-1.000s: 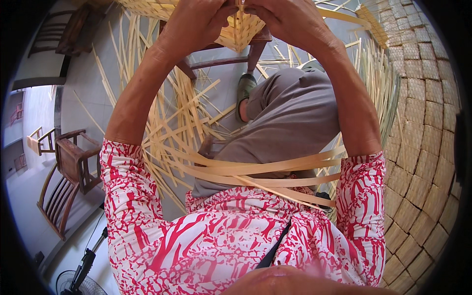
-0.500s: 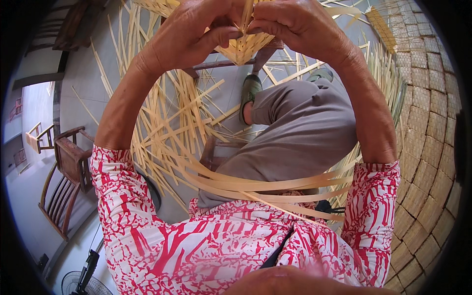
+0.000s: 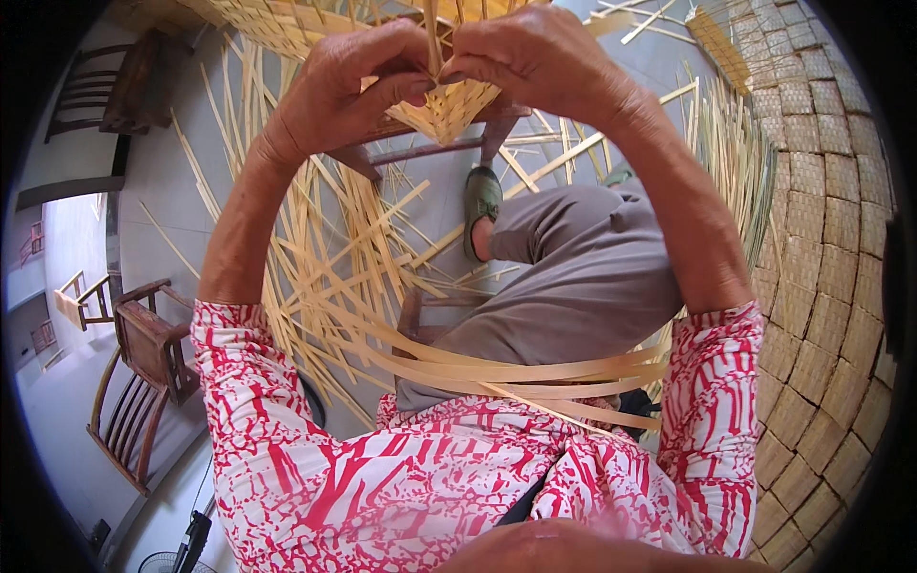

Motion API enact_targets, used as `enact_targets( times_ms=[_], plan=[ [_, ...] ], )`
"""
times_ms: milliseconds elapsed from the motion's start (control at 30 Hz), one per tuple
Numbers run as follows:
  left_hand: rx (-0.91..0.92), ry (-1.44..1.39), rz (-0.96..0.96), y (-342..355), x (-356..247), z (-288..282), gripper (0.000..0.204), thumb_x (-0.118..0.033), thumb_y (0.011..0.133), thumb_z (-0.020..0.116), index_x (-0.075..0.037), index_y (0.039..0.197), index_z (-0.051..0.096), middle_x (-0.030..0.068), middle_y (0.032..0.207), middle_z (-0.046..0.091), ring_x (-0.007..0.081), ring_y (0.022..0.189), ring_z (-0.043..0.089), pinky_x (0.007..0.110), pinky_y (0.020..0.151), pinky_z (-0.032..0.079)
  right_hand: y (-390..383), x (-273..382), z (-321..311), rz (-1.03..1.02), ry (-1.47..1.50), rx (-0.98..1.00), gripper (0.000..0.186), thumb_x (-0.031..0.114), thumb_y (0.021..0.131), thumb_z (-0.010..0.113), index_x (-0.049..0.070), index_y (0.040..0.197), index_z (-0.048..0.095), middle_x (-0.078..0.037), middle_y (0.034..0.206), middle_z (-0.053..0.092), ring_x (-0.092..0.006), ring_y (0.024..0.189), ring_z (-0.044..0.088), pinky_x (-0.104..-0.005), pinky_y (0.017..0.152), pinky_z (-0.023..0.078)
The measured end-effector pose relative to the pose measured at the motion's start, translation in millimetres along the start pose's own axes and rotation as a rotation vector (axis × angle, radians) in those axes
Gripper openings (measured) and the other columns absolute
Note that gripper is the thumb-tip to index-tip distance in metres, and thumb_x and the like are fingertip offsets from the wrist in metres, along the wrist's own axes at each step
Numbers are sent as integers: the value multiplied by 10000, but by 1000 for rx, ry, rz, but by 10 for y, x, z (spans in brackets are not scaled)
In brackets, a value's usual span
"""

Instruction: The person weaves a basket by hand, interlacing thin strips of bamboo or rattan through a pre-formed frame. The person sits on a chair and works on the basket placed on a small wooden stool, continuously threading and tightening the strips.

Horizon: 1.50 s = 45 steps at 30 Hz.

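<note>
A woven bamboo piece (image 3: 449, 105) hangs in front of me at the top of the view, its lower corner pointing down. My left hand (image 3: 358, 81) pinches its strips from the left and my right hand (image 3: 535, 57) pinches them from the right, fingertips almost touching. Long pale bamboo strips (image 3: 506, 372) curve across my lap over grey trousers (image 3: 583, 286). One foot in a green sandal (image 3: 482, 205) rests on the floor.
Loose bamboo strips (image 3: 334, 258) lie scattered on the grey floor. A low wooden stool (image 3: 420, 148) stands below the hands. Wooden chairs (image 3: 143, 353) stand at the left. Stacked woven mats (image 3: 821, 239) fill the right side. A fan (image 3: 181, 554) is at the bottom left.
Both hands and the woven piece have come lower and closer in the view, fingertips drawing together on the strips. The lap strips have stayed in place.
</note>
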<state>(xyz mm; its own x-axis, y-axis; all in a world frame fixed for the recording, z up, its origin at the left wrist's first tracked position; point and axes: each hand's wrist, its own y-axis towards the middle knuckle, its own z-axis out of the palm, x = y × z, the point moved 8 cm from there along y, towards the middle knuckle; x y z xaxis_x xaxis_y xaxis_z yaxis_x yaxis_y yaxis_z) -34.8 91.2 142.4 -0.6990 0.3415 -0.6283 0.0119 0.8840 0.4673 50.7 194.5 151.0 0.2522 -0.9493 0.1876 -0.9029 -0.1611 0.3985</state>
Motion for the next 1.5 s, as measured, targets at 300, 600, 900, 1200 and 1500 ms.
enact_targets(
  times_ms=[300,600,900,1200,1500],
  plan=[
    [-327,-45,-326,-335,480,-303,150,-66,862,803,0,881,670,7,796,678,26,746,624,206,669,519,-151,33,-80,270,24,-567,175,237,898,720,65,914,698,-103,842,687,-321,734,664,-446,667,520],
    [-404,-220,-342,-441,641,-366,98,-6,883,759,-9,928,672,-7,889,669,27,792,623,193,699,524,-229,-815,859,987,1877,-757,239,136,1063,488,22,1258,566,-87,1072,694,-198,897,698,-354,845,602],
    [-565,-201,-284,-463,700,-326,199,-76,806,859,-34,877,678,-17,836,652,33,707,612,197,635,503,343,-320,340,445,1789,-251,302,274,986,684,36,1171,690,-86,991,730,-129,891,675,-250,774,558],
    [-572,-32,-201,-384,489,-361,202,-103,818,850,-24,884,676,2,846,655,56,703,614,217,632,506,350,-136,221,416,1110,-297,345,370,983,688,31,1049,676,-18,928,635,-82,856,552,-259,719,456],
    [-604,-108,-214,-368,514,-318,170,-54,818,834,-18,882,681,16,835,655,76,716,628,223,625,512,260,-314,1,541,1000,-533,247,171,1000,555,-13,1149,624,-103,1045,606,-167,956,575,-319,822,490]
  ],
)
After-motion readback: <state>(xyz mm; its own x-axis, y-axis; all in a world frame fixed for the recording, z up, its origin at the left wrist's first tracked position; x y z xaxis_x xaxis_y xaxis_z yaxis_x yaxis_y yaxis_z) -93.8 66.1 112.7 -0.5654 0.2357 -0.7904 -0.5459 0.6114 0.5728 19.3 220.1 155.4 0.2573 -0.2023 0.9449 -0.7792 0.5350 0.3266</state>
